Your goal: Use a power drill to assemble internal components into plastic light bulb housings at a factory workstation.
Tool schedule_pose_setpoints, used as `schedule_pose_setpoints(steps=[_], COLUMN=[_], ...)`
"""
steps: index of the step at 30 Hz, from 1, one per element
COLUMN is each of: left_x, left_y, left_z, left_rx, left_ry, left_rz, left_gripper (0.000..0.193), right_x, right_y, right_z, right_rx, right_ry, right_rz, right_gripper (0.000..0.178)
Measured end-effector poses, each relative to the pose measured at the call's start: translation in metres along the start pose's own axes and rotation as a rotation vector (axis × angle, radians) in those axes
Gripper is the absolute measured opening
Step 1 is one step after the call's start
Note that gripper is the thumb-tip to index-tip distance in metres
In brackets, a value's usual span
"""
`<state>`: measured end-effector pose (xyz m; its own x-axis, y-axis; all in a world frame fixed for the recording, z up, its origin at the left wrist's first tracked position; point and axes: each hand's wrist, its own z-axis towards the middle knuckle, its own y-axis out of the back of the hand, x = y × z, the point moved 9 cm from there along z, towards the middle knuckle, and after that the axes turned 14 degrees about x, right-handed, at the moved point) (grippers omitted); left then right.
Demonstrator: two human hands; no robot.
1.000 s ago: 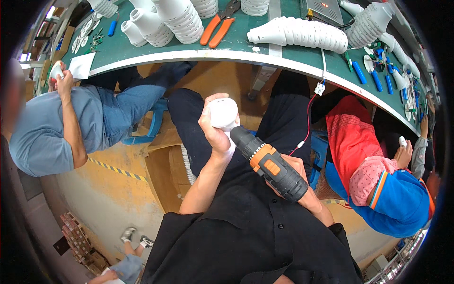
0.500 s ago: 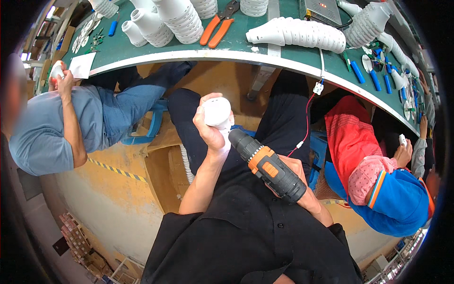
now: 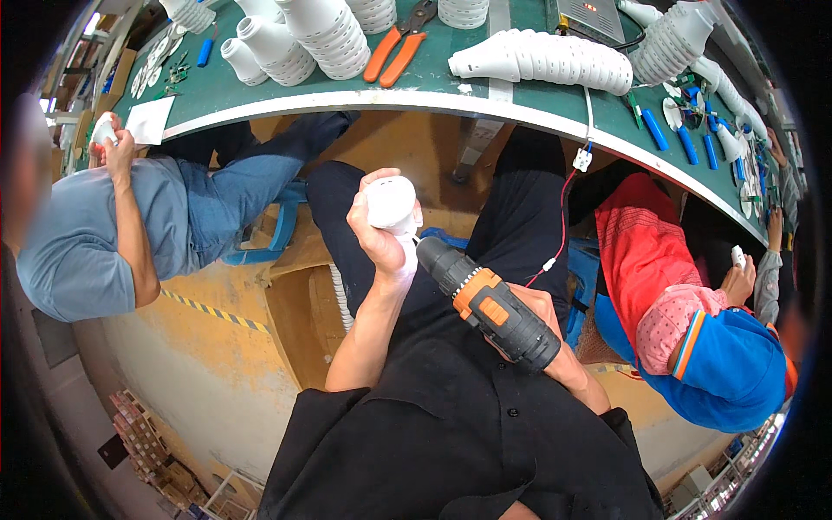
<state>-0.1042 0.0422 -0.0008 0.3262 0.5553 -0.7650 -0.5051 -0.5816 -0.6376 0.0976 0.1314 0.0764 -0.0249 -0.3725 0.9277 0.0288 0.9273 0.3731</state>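
Note:
Over my lap, my left hand (image 3: 374,232) is wrapped round a white plastic lamp housing (image 3: 392,204), its wide round end tilted up. My right hand (image 3: 536,310) grips a black and orange cordless drill (image 3: 487,302) by its handle, which the drill body mostly hides. The drill's nose points up and left at the lower part of the housing, close beside my left hand. Whether the bit touches the housing I cannot make out.
Ahead stands a green workbench (image 3: 416,74) with stacked white housings (image 3: 322,39), orange-handled pliers (image 3: 397,54) and a metal power box (image 3: 586,22). A red wire (image 3: 564,208) hangs from its edge. Co-workers sit left (image 3: 95,225) and right (image 3: 719,347). A cardboard box (image 3: 299,325) lies below.
My left hand and the housing have shifted slightly left. The drill stays almost where it was, with a small gap now showing near its nose.

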Motion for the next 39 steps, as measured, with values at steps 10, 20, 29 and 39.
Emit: schedule_pose_setpoints(steps=[10,20,29,39], left_x=[-0.003,0.003,-0.002,-0.006], left_y=[-0.007,-0.014,-0.01,0.003], left_z=[-0.001,-0.003,-0.005,0.001], left_rx=[-0.07,-0.041,-0.026,-0.074], left_ry=[0.007,0.036,0.034,0.003], left_rz=[0.018,0.057,0.172,0.073], left_gripper=[0.052,0.055,0.054,0.058], right_x=[-0.002,-0.003,-0.012,-0.006], right_y=[0.0,0.001,-0.004,0.0], right_z=[0.005,0.009,-0.005,0.001], right_rx=[-0.018,-0.014,0.006,0.019], right_ry=[0.001,0.022,-0.046,-0.042], right_rz=[0.029,-0.018,-0.028,0.098], right_gripper=[0.023,0.021,0.021,0.022])
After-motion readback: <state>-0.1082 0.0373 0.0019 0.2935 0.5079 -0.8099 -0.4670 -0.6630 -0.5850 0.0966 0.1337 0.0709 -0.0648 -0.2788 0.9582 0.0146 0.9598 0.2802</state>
